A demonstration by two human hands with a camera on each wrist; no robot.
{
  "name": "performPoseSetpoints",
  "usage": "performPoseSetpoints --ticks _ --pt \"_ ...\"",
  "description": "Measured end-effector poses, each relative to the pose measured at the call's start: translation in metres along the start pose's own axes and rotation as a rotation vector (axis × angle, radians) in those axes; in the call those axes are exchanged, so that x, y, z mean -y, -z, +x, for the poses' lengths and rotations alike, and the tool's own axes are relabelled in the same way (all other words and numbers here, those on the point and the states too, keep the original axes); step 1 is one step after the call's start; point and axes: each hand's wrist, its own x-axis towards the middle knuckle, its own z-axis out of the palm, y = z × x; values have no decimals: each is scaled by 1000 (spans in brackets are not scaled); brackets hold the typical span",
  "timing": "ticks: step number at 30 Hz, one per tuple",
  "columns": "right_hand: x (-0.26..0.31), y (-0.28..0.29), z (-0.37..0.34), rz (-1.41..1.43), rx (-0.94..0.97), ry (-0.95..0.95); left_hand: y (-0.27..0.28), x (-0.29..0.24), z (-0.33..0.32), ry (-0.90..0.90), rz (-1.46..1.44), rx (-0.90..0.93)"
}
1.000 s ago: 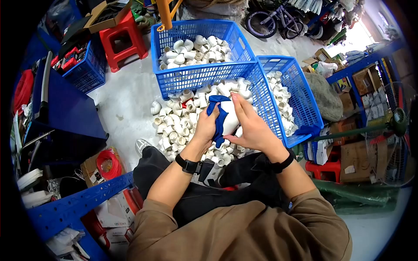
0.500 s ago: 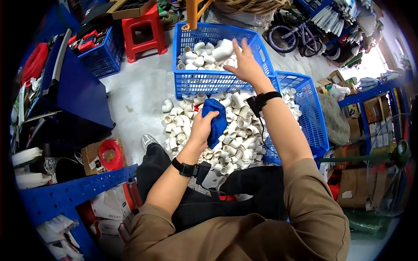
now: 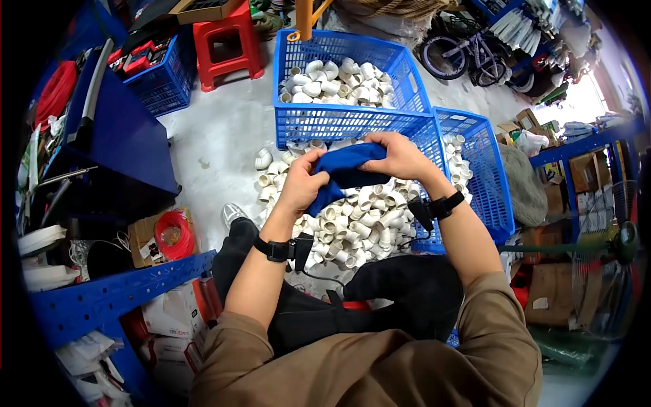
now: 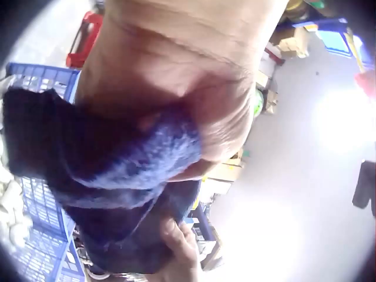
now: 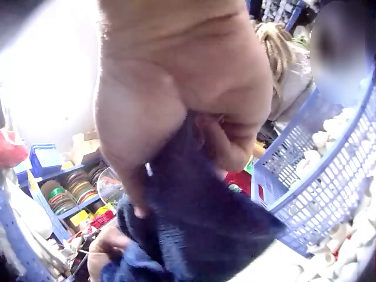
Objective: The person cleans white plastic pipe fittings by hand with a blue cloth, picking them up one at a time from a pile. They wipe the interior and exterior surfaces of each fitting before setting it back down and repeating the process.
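A blue cloth (image 3: 347,160) is stretched between both hands above a heap of white pipe elbows (image 3: 352,227). My left hand (image 3: 303,184) grips its left end, the thumb on top, and part of the cloth hangs below that hand. Its other end is pinched by my right hand (image 3: 401,157), thumb over the edge. Close up in the left wrist view, the cloth (image 4: 117,164) looks fuzzy and folded, with the right hand's thumb (image 4: 171,232) pressing its lower end. In the right wrist view the cloth (image 5: 200,205) hangs flat from the fingers.
Beyond the hands stands a blue crate (image 3: 352,122) holding white elbows. Another blue crate (image 3: 491,183) at the right also holds some. A red stool (image 3: 227,51) and a dark blue cabinet (image 3: 119,146) stand to the left. A fan (image 3: 607,251) is at far right.
A second ago both hands held a white elbow in the cloth. The right hand then carried it over the back crate. Now that hand has returned without it and holds the cloth.
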Motion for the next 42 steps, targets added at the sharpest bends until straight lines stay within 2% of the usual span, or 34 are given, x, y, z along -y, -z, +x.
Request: performPoseSetpoints --ticks 1,2,3,5,6,8,9,11,12,13,16,18,20,22,24,25,27,28,29,31,32,33,35,37,39,40,41,42 --pt "6 3 -7 -27 -73 1 -1 4 2 -81 122 29" --pt "8 5 -13 -55 -145 3 0 8 3 -70 190 26" --pt "8 6 -16 -68 -160 70 0 10 3 -69 188 30" --pt "13 8 -24 -35 -121 41 3 12 2 2 365 116" --pt "9 6 -24 -34 -120 39 1 10 1 -59 504 121" --pt "-1 0 -22 -259 -348 369 -17 -3 -7 -89 526 117" --pt "0 -2 -23 -256 -350 365 -22 -7 -10 -119 549 113" --pt "5 -4 -25 -332 -281 200 -21 -8 -6 -107 738 64" --pt "15 -2 -27 -367 -154 54 -20 -8 -5 -142 800 39" --pt "17 -6 -29 -361 -153 47 -19 -7 -4 -176 861 13" --pt "19 -16 -31 -643 -324 259 -12 -2 -3 -217 1014 -83" --pt "25 -23 -33 -681 -345 244 -9 -4 -5 -187 1149 -163" --pt "28 -37 -37 -743 -381 291 -13 -11 -7 -72 1111 -239" --pt "28 -49 -42 -714 -186 292 -11 -14 -6 -11 1092 -273" --pt "28 -53 -45 -593 37 173 -2 -10 -2 -72 905 -204" --pt "20 -56 -44 -536 -39 157 -3 -12 -4 -68 907 -199" --pt "14 -60 -40 -413 -354 202 -6 -18 -7 -247 747 -19" --pt "15 -62 -37 -362 -484 300 -5 -14 -7 -222 639 41" --pt "10 -66 -34 -362 -488 295 -6 -12 -7 -221 639 47" --pt "-6 -77 -30 -202 -417 299 -7 -10 -8 -108 267 130" --pt "-12 -81 -33 -77 -301 116 -3 -13 -7 -87 314 168" --pt "-10 -82 -34 61 -238 23 1 -13 -5 -53 307 182" --pt "-20 -92 -37 32 -315 20 11 -14 -5 30 206 232" --pt "-25 -95 -43 90 -336 20 15 -20 -7 28 172 264" --pt "-27 -99 -44 150 -357 24 15 -26 -11 117 -23 444" --pt "-27 -101 -44 275 -416 8 7 -27 -14 79 -103 479" --pt "-26 -102 -44 399 -474 -11 9 -18 -18 87 -103 479" --pt "-23 -100 -42 414 -526 -24 13 -3 -22 229 -181 374"
